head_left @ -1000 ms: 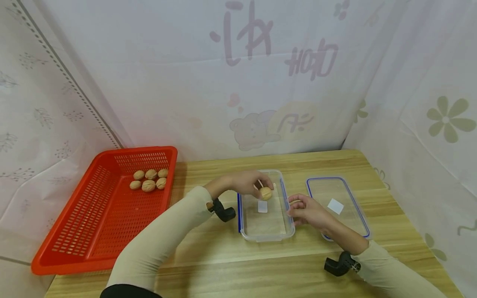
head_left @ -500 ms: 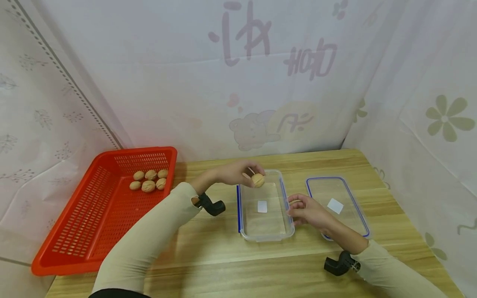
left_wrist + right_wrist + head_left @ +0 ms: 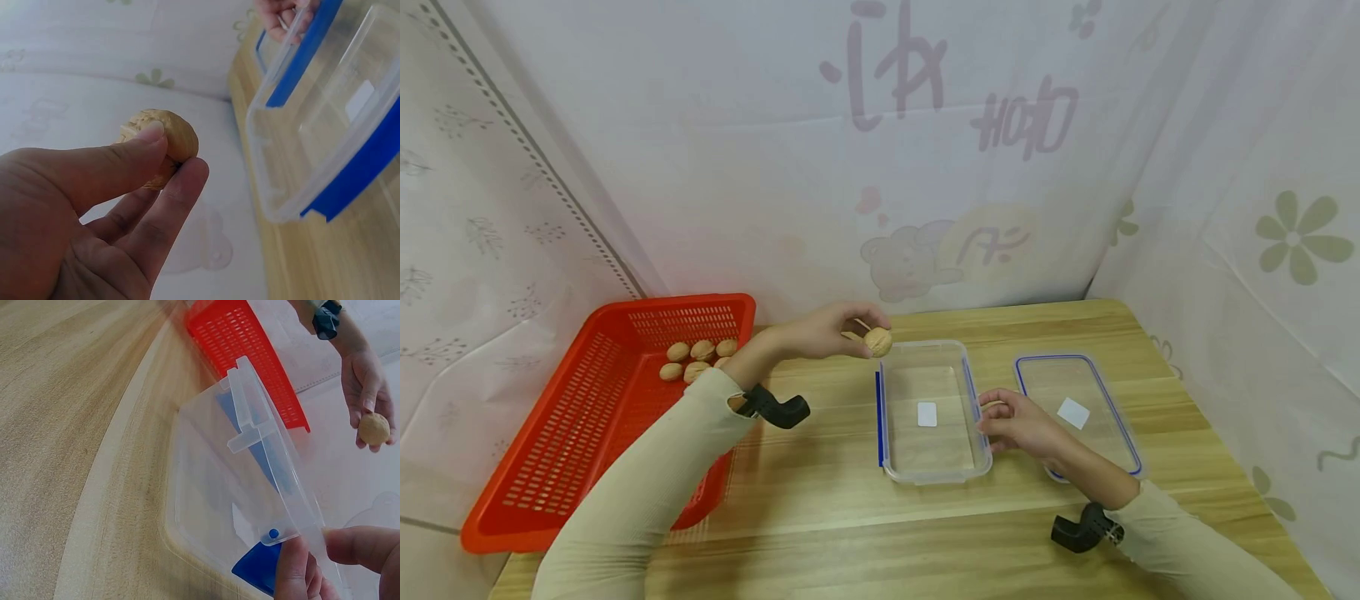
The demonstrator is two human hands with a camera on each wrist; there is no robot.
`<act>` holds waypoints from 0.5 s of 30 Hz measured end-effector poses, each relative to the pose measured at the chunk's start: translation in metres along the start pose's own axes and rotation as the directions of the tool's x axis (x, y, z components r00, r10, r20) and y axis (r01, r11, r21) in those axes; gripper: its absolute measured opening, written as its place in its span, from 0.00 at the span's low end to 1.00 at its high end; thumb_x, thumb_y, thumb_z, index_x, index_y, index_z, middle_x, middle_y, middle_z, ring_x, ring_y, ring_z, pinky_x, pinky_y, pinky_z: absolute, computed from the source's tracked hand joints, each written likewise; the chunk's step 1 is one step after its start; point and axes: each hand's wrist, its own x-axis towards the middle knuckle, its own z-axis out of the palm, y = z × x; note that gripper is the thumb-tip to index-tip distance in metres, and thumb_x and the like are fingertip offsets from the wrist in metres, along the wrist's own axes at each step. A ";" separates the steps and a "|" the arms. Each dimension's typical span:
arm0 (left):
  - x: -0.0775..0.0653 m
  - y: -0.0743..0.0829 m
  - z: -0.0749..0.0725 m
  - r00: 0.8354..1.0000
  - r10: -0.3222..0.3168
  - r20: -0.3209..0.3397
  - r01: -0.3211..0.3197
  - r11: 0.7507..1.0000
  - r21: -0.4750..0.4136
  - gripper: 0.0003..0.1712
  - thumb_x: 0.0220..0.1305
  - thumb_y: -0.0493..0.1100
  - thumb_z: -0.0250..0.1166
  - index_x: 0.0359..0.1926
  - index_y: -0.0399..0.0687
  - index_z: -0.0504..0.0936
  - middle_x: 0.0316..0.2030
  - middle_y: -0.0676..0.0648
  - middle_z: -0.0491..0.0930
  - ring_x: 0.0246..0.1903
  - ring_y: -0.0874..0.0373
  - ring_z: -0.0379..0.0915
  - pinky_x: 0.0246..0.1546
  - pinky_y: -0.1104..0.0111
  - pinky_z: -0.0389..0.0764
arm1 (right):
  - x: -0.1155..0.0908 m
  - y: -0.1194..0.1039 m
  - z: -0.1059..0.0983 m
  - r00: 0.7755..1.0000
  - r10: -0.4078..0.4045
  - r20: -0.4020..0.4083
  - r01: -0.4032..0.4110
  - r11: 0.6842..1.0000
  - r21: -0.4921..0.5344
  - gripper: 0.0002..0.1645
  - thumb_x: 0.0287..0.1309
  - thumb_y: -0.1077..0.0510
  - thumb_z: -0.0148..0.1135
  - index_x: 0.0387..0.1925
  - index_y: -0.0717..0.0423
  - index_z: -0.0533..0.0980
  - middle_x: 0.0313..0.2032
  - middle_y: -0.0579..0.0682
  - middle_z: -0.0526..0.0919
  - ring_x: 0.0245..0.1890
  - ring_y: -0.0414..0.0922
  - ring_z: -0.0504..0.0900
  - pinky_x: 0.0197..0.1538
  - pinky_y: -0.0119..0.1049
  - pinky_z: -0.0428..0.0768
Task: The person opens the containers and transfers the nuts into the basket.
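My left hand pinches a walnut between thumb and fingertips, above the table just past the far left corner of a clear plastic food container. In the left wrist view the thumb lies across the wrinkled shell of the walnut. The lidless container has blue side clips and a white label inside on its bottom. At its right side my right hand grips the rim; in the right wrist view the thumb and fingers sit on either side of the wall, by a blue clip.
A red plastic basket stands at the left, with several walnuts in its far right corner, partly behind my left wrist. To the right lies the clear lid with a blue seal, partly under my right forearm. Printed curtains surround the wooden table.
My left hand has moved left and back from over the container, still pinching the walnut, and its forearm now covers part of the basket. The right hand stays on the container's rim.
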 end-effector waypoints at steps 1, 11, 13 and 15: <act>-0.004 0.000 -0.002 1.000 -0.001 -0.009 0.001 1.000 0.001 0.23 0.65 0.27 0.67 0.60 0.34 0.74 0.54 0.39 0.77 0.56 0.43 0.76 0.61 0.54 0.77 | 0.000 0.000 0.000 1.000 0.001 -0.001 -0.001 1.000 0.000 0.30 0.66 0.65 0.63 0.64 0.71 0.62 0.39 0.51 0.79 0.39 0.45 0.82 0.39 0.37 0.86; -0.042 -0.007 -0.023 0.993 -0.067 -0.093 0.066 0.998 -0.008 0.24 0.66 0.29 0.67 0.62 0.36 0.74 0.58 0.38 0.74 0.58 0.40 0.74 0.57 0.55 0.80 | -0.001 0.000 0.001 1.000 -0.003 -0.003 0.003 1.000 0.004 0.30 0.66 0.66 0.63 0.64 0.71 0.62 0.39 0.50 0.78 0.38 0.44 0.81 0.39 0.37 0.86; -0.050 -0.009 -0.027 0.989 -0.083 -0.120 0.084 0.996 0.000 0.23 0.66 0.30 0.67 0.61 0.38 0.75 0.59 0.39 0.74 0.60 0.41 0.74 0.57 0.56 0.81 | -0.002 -0.002 0.001 1.000 -0.003 -0.005 0.003 1.000 0.004 0.30 0.66 0.66 0.63 0.64 0.71 0.62 0.39 0.50 0.78 0.38 0.44 0.81 0.38 0.37 0.86; -0.058 -0.011 -0.031 0.984 -0.098 -0.146 0.100 0.995 0.005 0.23 0.66 0.31 0.68 0.61 0.39 0.75 0.60 0.40 0.74 0.61 0.43 0.73 0.57 0.57 0.80 | -0.002 -0.002 0.001 1.000 -0.002 -0.006 0.002 1.000 -0.001 0.30 0.67 0.66 0.62 0.64 0.71 0.62 0.39 0.50 0.78 0.38 0.44 0.81 0.38 0.37 0.86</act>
